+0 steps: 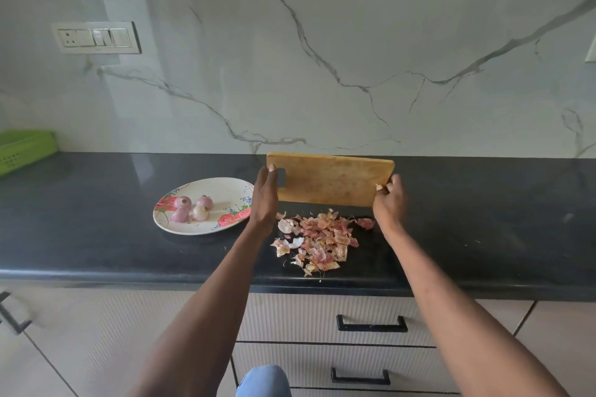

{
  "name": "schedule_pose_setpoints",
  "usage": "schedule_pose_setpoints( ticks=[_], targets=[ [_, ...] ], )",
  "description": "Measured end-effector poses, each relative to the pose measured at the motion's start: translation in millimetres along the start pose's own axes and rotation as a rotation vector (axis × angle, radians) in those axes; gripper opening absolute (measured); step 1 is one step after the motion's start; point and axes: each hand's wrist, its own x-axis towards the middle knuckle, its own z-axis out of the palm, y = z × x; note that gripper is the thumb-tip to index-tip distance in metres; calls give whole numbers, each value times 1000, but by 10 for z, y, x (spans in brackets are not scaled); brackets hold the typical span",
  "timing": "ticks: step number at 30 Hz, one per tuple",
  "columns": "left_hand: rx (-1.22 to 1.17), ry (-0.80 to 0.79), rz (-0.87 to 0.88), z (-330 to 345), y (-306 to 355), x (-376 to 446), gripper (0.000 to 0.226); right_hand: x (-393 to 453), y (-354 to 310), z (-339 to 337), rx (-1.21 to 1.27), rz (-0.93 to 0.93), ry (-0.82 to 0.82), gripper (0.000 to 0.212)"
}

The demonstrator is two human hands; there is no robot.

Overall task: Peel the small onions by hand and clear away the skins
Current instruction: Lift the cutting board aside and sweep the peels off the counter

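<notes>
A wooden cutting board [332, 180] stands tilted up on its long edge on the black countertop. My left hand [265, 195] grips its left end by the handle slot, and my right hand [389, 198] grips its right end. A loose pile of pink and tan onion skins [317, 240] lies on the counter just in front of the board, between my forearms. Several peeled small onions [193, 209] sit together on a floral plate [225, 193] to the left of my left hand.
The black countertop [483, 222] runs left to right below a marble backsplash. A green plastic basket [22, 150] stands at the far left. Drawers with black handles [371, 324] sit below the counter's front edge. A switch plate [96, 38] is on the wall.
</notes>
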Motion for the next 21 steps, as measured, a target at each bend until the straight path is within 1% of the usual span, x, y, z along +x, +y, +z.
schedule_pose_setpoints(
  ticks=[3, 5, 9, 12, 14, 16, 17, 18, 19, 21],
  targets=[
    [-7, -2, -57, -17, -35, -8, 34, 31, -30, -16, -18, -36, -43, 20],
    [2, -17, -55, -39, -34, 13, 36, 69, -56, -36, -3, -54, -32, 18],
    [25, -61, -119, -45, -15, 109, 51, 118, -79, -98, -58, -25, -134, 10],
    [31, -83, -110, 2, 67, 202, 62, 118, -26, -162, -24, -8, -133, 6],
    [34, -112, -87, 92, 140, 263, 63, 150, 41, -206, 60, 17, -84, 7],
    [4, -139, -79, 225, 243, 321, 63, 186, 48, -283, 183, 90, 10, 16],
    [-8, -155, -85, 328, 323, 335, 55, 219, 31, -355, 250, 145, 72, 21],
    [-32, -174, -91, 406, 373, 375, 41, 257, 8, -415, 302, 209, 134, 26],
    [-39, -176, -95, 527, 414, 405, 37, 304, 9, -514, 333, 273, 205, 27],
    [-39, -141, -78, 699, 436, 436, 38, 316, 4, -674, 345, 394, 336, 22]
  ],
)
